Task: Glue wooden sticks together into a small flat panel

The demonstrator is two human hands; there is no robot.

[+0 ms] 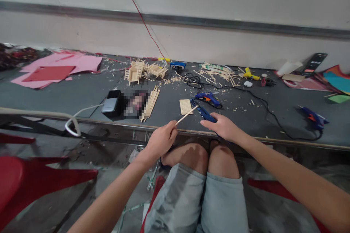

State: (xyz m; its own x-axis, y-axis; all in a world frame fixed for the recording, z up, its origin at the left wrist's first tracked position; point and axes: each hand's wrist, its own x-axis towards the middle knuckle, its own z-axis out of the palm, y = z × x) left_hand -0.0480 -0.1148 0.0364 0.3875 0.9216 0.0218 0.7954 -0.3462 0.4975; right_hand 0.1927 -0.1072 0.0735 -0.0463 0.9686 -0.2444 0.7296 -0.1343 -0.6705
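Observation:
My left hand (162, 139) is closed on one end of a thin wooden stick (186, 115), which points up and to the right. My right hand (222, 126) grips blue-handled pliers (205, 113), their jaws tilted toward the back left. The stick's far end lies at or very near the pliers; whether the jaws touch it I cannot tell. Just behind the stick, a small flat panel of sticks side by side (185, 107) rests on the table. A blue glue gun (208, 98) lies beyond the pliers. To the left is a bundle of longer sticks (151, 103).
Small wooden chair models (136, 71) stand toward the back, near scattered stick offcuts (218, 72). A power bank (112, 102) with a white cable sits left. Another glue gun (314, 117) lies right, its black cord crossing the table. Pink paper (87, 62) covers the far left.

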